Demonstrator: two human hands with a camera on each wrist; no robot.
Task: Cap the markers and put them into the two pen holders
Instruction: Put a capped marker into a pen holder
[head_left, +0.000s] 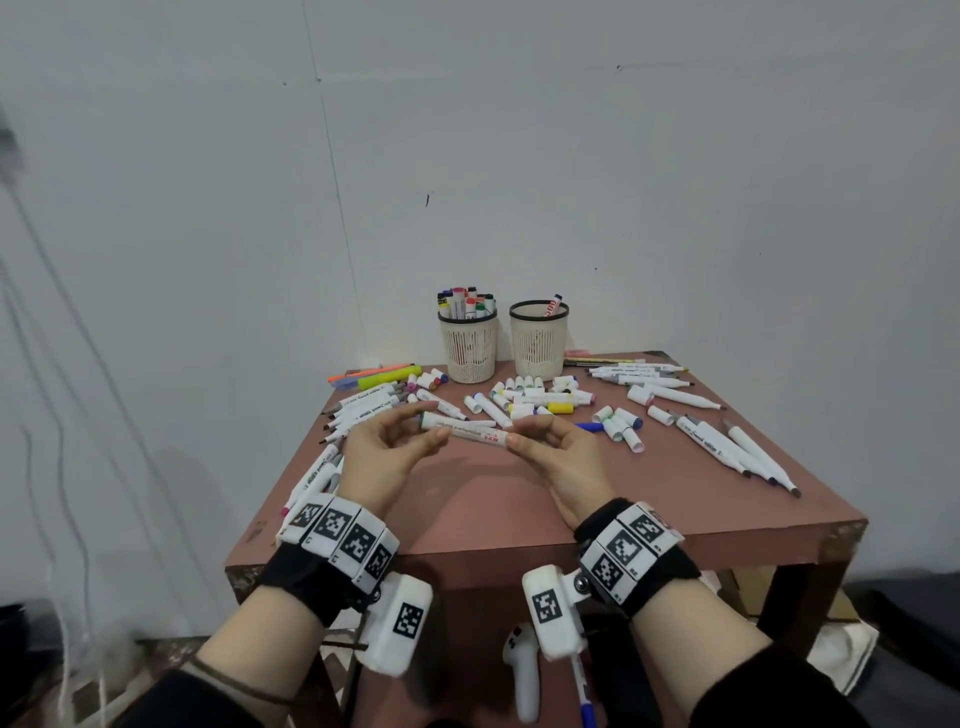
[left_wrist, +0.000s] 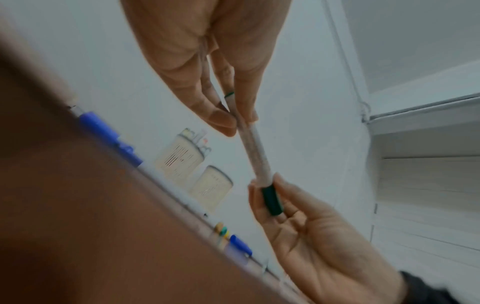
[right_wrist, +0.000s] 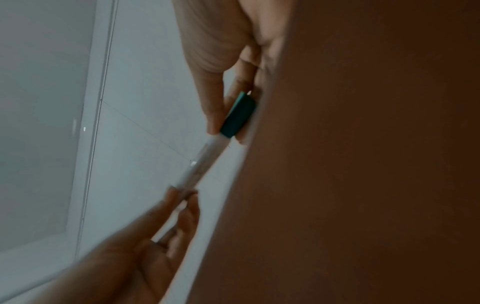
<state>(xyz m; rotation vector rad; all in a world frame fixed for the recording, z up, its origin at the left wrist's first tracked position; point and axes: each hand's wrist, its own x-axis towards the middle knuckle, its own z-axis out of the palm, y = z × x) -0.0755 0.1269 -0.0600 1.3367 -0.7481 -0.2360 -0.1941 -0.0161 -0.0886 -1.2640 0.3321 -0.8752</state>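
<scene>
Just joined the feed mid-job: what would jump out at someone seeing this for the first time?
First, the marker held level above the table, the left hand and right hand each pinching one end; the wrist views show a green cap on it. Next, loose markers and caps litter the far half of the table. At the back edge stand two holders: the left holder crammed with markers, the right holder showing only one.

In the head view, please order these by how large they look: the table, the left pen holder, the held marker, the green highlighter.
1. table
2. left pen holder
3. held marker and green highlighter: similar length; the marker is nearer the camera, so unranked.
</scene>
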